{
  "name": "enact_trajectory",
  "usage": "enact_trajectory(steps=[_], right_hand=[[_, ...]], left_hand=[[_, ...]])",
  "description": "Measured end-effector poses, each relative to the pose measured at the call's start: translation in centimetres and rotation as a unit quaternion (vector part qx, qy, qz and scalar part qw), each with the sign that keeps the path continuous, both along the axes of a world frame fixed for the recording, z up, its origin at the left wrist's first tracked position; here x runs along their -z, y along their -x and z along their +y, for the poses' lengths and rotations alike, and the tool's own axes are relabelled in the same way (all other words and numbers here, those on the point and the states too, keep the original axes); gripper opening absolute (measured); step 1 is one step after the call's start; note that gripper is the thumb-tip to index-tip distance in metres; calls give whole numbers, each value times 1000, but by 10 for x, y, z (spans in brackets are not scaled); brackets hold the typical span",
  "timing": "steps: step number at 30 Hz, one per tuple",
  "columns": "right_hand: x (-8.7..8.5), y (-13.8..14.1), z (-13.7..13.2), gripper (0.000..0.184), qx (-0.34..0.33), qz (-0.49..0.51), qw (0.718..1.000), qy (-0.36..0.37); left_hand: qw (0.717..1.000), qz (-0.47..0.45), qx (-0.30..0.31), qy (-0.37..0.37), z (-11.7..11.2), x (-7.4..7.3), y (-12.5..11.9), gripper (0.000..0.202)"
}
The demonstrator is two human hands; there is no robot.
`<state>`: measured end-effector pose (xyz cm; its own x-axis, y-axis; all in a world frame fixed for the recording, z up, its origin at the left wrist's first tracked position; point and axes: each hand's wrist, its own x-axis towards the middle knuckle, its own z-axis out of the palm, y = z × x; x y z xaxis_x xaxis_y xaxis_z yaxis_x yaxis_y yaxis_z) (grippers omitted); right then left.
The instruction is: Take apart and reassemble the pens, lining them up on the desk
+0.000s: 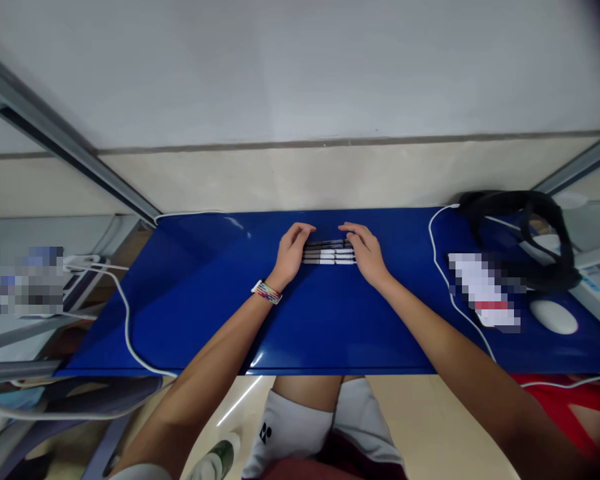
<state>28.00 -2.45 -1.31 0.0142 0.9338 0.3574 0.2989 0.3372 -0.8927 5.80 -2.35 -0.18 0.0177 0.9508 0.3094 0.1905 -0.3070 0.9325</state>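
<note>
A row of several pens (329, 254) lies side by side on the blue tabletop, with white and dark barrels running left to right. My left hand (293, 251) is cupped against their left ends, its fingers curving around the far side. Against the right ends rests my right hand (365, 251), curved the same way with its thumb over the farthest dark pen. The pens sit held between both hands. The palms hide the outer ends of the pens. A patterned band (267, 292) circles my left wrist.
The blue table (205, 293) backs onto a wall. To the right are a phone (485, 290) with a blurred screen, a white mouse (553, 317), a black headband-like strap (525, 200) and a white cable (433, 247). Another white cable (127, 320) crosses the left front corner.
</note>
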Motion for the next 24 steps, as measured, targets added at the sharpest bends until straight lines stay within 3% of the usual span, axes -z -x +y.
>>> enact_trajectory(steps=[7, 14, 24], right_hand=[[-1, 2, -2, 32, -38, 65, 996, 50], [2, 3, 0, 30, -44, 101, 993, 48], [0, 2, 1, 26, -51, 59, 997, 18]], left_hand=[[991, -130, 18, 24, 8, 17, -6, 31], [974, -218, 43, 48, 8, 14, -9, 26], [981, -180, 39, 65, 8, 10, -8, 28]])
